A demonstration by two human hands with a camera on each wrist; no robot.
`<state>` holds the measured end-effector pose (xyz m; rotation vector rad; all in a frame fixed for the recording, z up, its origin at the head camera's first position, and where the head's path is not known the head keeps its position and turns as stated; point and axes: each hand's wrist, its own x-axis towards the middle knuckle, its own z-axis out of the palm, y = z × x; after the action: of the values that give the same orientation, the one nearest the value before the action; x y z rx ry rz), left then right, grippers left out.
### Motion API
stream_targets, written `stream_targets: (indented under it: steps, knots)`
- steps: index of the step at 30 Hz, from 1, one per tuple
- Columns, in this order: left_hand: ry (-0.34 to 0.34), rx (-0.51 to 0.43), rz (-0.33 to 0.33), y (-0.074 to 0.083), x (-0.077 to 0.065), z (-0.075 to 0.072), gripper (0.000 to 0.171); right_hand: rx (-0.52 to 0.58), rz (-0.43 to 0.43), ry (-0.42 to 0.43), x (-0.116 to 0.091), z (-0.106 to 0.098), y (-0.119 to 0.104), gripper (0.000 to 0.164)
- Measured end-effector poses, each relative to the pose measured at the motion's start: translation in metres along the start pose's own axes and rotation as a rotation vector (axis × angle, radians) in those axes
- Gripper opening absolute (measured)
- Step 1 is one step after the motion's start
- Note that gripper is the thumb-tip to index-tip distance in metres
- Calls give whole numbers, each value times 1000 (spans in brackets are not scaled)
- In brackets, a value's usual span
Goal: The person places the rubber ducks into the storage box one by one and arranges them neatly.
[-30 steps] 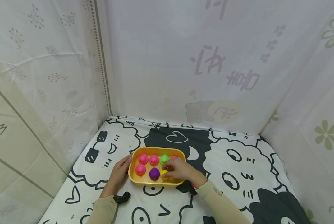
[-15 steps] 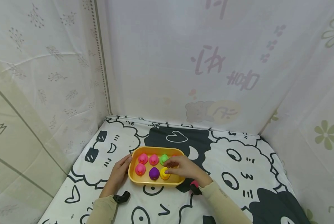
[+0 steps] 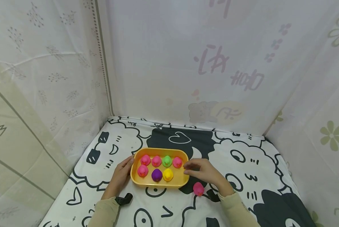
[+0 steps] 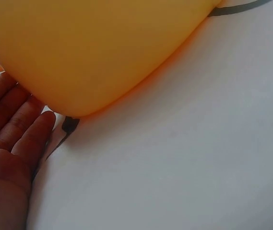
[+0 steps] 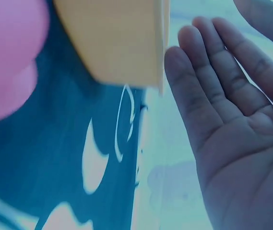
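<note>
A yellow-orange tray [image 3: 159,185] holds small toy ducks in two rows. Its back row has pink ducks and a green duck [image 3: 167,161]; in front are a pink duck [image 3: 143,171], a purple duck [image 3: 156,175] and a yellow duck [image 3: 167,174]. My left hand [image 3: 122,173] touches the tray's left end, and the left wrist view shows its nearly straight fingers [image 4: 35,129] against the outer wall. Just off the tray's right end is my right hand [image 3: 204,171], holding nothing. Its extended fingers [image 5: 194,86] show in the right wrist view.
Another pink duck [image 3: 198,189] lies on the cloth outside the tray, below the right hand. A black-and-white cartoon-print cloth [image 3: 163,205] covers the surface. Pale printed curtains [image 3: 158,63] rise at the back and both sides.
My right hand has let go of the yellow duck and moved right, off the tray. The pink duck outside the tray has come into fuller view. My left hand stays put.
</note>
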<state>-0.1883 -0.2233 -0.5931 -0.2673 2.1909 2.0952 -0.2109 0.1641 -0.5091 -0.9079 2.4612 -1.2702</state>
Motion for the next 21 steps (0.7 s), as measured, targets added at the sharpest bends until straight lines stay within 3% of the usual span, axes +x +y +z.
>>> stream_targets:
  steps: [5, 14, 21]
  knots:
    - [1, 3, -2, 1, 0, 0, 68, 21, 46, -11, -28, -6, 13, 31]
    - [-1, 11, 7, 1, 0, 0, 66, 32, 80, -74, -66, -3, 42, 22]
    - [-4, -8, 6, 1, 0, -1, 65, 65, -12, -61, -79, 3, 53, 22]
